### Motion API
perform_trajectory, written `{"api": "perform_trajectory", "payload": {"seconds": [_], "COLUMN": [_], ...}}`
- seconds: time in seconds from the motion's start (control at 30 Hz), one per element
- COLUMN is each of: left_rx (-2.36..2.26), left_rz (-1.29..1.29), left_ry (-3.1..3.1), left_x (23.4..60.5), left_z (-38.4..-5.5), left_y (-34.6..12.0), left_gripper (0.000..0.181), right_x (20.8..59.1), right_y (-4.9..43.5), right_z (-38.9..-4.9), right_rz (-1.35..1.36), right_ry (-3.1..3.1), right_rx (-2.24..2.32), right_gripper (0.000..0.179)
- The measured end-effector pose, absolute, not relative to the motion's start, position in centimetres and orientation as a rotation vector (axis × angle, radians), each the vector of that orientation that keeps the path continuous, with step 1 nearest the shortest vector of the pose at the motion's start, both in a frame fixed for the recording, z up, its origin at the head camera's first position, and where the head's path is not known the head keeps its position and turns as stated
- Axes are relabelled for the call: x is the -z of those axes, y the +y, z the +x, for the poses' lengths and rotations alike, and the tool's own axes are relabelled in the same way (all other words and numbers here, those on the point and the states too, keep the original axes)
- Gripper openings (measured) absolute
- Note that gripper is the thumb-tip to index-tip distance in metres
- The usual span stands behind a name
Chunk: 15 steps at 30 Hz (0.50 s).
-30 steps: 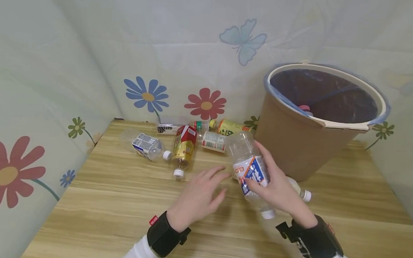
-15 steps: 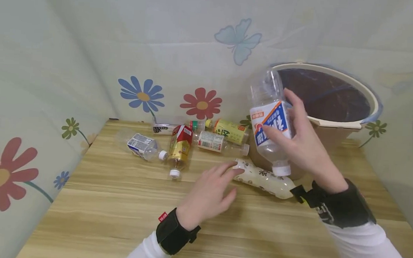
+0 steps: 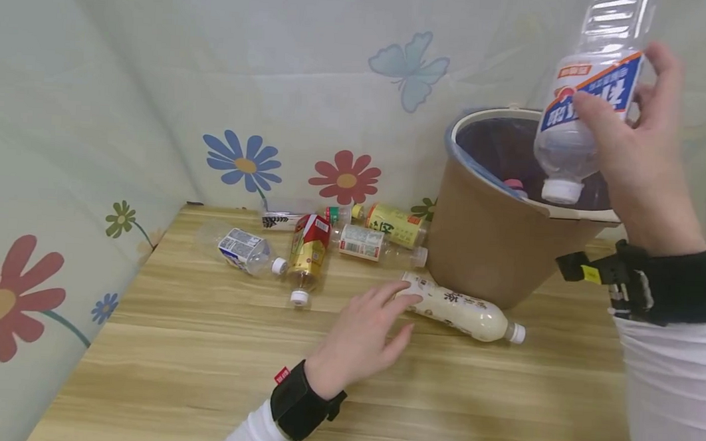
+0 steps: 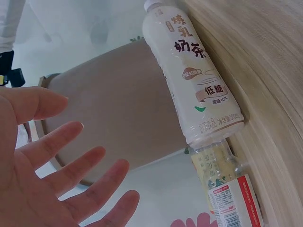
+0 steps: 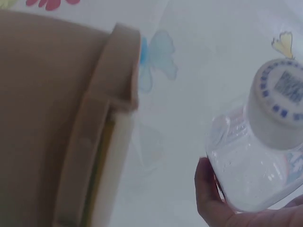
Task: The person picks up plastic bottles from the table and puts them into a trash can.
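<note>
My right hand (image 3: 650,143) grips a clear plastic bottle (image 3: 573,139) with a blue, white and orange label, cap down, above the brown trash bin (image 3: 484,234). In the right wrist view its white cap (image 5: 279,104) faces the camera, beside the bin's rim. Low over the table, my left hand (image 3: 362,334) has its fingers spread and holds nothing. Its fingertips are near the base of a cream milk tea bottle (image 3: 456,309) lying on its side. The left wrist view shows a gap between this hand and the milk tea bottle (image 4: 189,71).
Left of the bin lie a red-and-gold bottle (image 3: 309,251), a clear bottle with a white-and-blue label (image 3: 246,249), a bottle with a white label (image 3: 360,242) and a yellow-labelled bottle (image 3: 395,224). A pink cap (image 3: 515,184) shows inside the bin. A patterned curtain (image 3: 312,78) stands behind.
My right hand has lifted the clear bottle up and right, from over the table to above the bin. The left hand has shifted slightly right and stays low near the milk tea bottle.
</note>
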<state>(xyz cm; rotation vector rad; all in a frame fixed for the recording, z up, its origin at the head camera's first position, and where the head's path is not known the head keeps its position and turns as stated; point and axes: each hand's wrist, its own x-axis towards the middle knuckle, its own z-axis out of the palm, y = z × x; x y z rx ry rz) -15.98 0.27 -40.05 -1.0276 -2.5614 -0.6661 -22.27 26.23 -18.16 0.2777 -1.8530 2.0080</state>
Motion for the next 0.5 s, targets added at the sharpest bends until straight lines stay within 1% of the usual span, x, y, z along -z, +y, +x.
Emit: {"api": "perform_trajectory", "payload": {"seconds": [0.07,0.13,0.33,0.5], "left_rx": [0.660,0.654,0.631,0.634], "left_rz": [-1.027,-1.026,-1.026,-1.021], "left_ry": [-2.567,-2.570,-2.575,-2.586], "left_x": [40.0,40.0,40.0,40.1], "left_z": [-15.9,-15.8,-15.7,-15.7], "left_y": [0.3,0.4,0.5,0.5], "left_gripper": [0.038,0.038,0.038,0.038], "right_x": [17.9,17.9,19.6,21.4], "right_y": [26.9,27.2,27.6,28.5], "right_z": [-22.6,-23.0,-24.7,-25.8], "right_rz": [0.216,0.152,-0.053,-0.063], "right_ry": [-1.816,-1.884,-2.302,-2.460], "right_rx": [-1.952,-1.790,-0.998,-0.830], "right_gripper": [0.071,0.074,0.081,0.088]}}
